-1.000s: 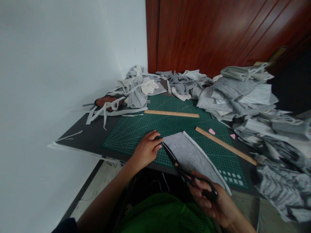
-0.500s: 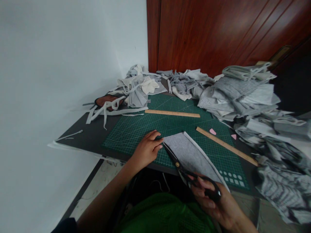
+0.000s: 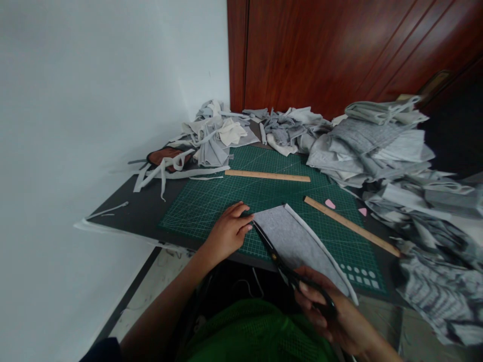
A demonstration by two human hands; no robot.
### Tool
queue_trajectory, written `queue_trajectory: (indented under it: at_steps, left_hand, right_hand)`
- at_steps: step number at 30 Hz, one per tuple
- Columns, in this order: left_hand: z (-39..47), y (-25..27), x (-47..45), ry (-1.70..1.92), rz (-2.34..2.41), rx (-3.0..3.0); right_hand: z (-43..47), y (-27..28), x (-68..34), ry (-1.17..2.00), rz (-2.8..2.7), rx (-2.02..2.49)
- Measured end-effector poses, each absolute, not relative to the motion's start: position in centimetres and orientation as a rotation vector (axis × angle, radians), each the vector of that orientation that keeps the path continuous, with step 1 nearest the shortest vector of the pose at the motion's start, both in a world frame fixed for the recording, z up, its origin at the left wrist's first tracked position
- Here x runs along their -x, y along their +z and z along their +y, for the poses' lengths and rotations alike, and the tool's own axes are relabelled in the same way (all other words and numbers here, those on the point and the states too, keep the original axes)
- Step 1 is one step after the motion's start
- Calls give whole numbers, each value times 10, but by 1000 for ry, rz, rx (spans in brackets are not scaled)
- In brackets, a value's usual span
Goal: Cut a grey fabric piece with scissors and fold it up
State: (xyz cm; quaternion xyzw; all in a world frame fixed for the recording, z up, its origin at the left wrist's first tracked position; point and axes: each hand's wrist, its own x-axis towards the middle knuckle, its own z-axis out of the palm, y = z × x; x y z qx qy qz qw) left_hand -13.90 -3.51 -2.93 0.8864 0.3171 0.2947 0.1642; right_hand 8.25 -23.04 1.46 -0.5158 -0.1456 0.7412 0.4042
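Note:
A grey felt-like fabric piece [image 3: 290, 231] with a pale folded border lies on the green cutting mat [image 3: 204, 206] and reaches past the table's front edge. My right hand [image 3: 320, 301] grips the handles of black scissors [image 3: 274, 256]. Their blades lie along the near edge of the fabric, tips at its left corner. My left hand [image 3: 230, 229] rests on the mat with its fingers apart, the fingertips touching that corner beside the scissor tips. Whether the blades have fabric between them is unclear.
Two wooden rulers [image 3: 267, 175] [image 3: 350, 226] lie on the mat, with pink chalk pieces [image 3: 330, 203] near the right one. Grey fabric heaps [image 3: 370, 146] cover the table's back and right side. Loose pale strips [image 3: 166, 166] lie at left. A white wall [image 3: 94, 100] borders the left.
The scissor handles have turned more edge-on and dipped in my right hand, and the blades look closer together. My left hand and the fabric's left corner have stayed in place.

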Motion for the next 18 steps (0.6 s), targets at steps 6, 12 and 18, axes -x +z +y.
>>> queue_trajectory:
  at_steps: [6, 12, 18]
  left_hand:
    - [-34, -29, 139, 856, 896, -2530]
    - [-33, -32, 139, 881, 873, -2515]
    - [-34, -29, 139, 877, 883, -2490]
  right_hand:
    - [-231, 16, -80, 1833, -422, 1347]
    - [-228, 15, -84, 1856, -394, 1344]
    - [-228, 12, -87, 1860, -440, 1358]
